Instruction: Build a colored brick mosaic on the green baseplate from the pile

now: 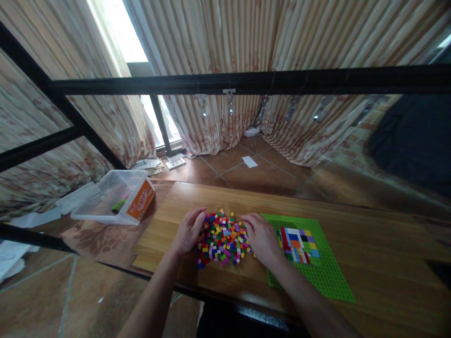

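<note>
A heap of small toy building bricks (225,238) in many colours lies on the wooden table between my two hands. Along the heap's left edge rests my left hand (190,229), cupped and open, its fingers against the outer bricks. My right hand (262,237) is at the right edge, also open, with its fingers bent toward the bricks; the fingertips are partly hidden. Just right of that hand is a green studded baseplate (327,256), partly covered by my right forearm. On it sits a flat multicoloured patch of joined bricks (299,245).
A clear plastic box (105,197) with an orange label and a few bright pieces inside stands left of the wooden table (384,253). A black metal bar (176,85) crosses beyond the table, with clips hanging from it. Papers and curtains are behind.
</note>
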The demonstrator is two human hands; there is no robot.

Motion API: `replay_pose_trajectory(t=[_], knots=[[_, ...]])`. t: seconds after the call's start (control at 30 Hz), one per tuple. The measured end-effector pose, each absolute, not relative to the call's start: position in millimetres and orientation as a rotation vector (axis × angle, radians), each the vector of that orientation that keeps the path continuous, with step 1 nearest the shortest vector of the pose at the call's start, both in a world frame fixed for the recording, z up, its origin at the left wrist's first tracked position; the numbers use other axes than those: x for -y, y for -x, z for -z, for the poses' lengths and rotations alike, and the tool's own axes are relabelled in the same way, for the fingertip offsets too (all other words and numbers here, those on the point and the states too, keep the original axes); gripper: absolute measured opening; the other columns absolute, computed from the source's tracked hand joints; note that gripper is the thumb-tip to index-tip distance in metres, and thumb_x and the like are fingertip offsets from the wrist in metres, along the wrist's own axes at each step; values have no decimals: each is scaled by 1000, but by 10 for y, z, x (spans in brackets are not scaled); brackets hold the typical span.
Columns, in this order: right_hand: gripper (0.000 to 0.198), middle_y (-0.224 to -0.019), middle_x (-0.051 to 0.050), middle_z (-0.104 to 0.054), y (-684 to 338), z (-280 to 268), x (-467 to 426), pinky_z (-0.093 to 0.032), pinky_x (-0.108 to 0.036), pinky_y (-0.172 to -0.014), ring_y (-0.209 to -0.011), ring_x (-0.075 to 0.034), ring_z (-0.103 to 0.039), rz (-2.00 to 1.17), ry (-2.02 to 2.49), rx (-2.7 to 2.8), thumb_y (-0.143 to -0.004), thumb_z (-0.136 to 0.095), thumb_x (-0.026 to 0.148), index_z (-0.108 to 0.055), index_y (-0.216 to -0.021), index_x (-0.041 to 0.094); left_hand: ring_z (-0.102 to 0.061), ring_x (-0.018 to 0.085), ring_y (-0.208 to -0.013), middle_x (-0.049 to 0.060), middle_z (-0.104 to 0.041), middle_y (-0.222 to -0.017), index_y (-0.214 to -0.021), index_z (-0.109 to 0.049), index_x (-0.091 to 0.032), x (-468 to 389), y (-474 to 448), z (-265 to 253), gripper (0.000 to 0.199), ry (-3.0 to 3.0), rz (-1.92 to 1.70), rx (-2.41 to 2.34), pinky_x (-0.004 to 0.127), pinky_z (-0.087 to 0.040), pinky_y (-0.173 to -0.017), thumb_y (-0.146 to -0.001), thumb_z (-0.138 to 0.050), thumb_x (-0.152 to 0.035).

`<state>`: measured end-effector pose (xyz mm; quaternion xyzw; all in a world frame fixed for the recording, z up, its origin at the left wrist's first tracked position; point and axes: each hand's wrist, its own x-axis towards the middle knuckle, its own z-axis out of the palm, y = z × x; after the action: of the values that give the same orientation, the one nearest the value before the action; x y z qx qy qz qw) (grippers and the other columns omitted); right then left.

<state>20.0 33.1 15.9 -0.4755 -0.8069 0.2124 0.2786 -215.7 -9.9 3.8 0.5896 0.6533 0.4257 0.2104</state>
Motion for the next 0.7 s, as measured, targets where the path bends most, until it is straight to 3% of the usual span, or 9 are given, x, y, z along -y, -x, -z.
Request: replay_pose_trajectory(t=[0.2,0.37,0.5,0.7], knots=[[28,-96,-9,-66,-409,-32,-393,-43,-34,-86,-93,-23,-58,-438,1508,2314,-79,-49,4,-69,-92,19,-54,24,-117,11,-61,-122,-117,-59,-18,480,2085,15,45,-1400,-1405,-2056,42,-40,-104,-90,-41,-48],[27,-95,-7,-65,-364,-147,-249,-44,-33,-85,-93,-21,-59,-494,1497,2241,-84,-47,7,-67,-93,22,-51,25,-120,12,-58,-124,-113,-59,-17,722,2002,137,45,-1357,-1419,-2155,44,-37,-106,-87,-44,-50],[27,-100,-6,-64,-412,-322,29,-46,-30,-85,-95,-18,-59,-680,1284,2042,-88,-43,11,-64,-101,22,-52,25,-118,11,-59,-123,-112,-60,-18,735,1991,154,45,-1377,-1372,-2195,44,-39,-105,-86,-43,-50],[22,-99,-4,-65,-681,-311,457,-51,-29,-79,-91,-16,-62,-1061,1167,1731,-86,-50,18,-67,-98,24,-54,26,-114,10,-62,-118,-110,-62,-18,711,1967,124,43,-1499,-1301,-2224,44,-40,-103,-86,-43,-48]])
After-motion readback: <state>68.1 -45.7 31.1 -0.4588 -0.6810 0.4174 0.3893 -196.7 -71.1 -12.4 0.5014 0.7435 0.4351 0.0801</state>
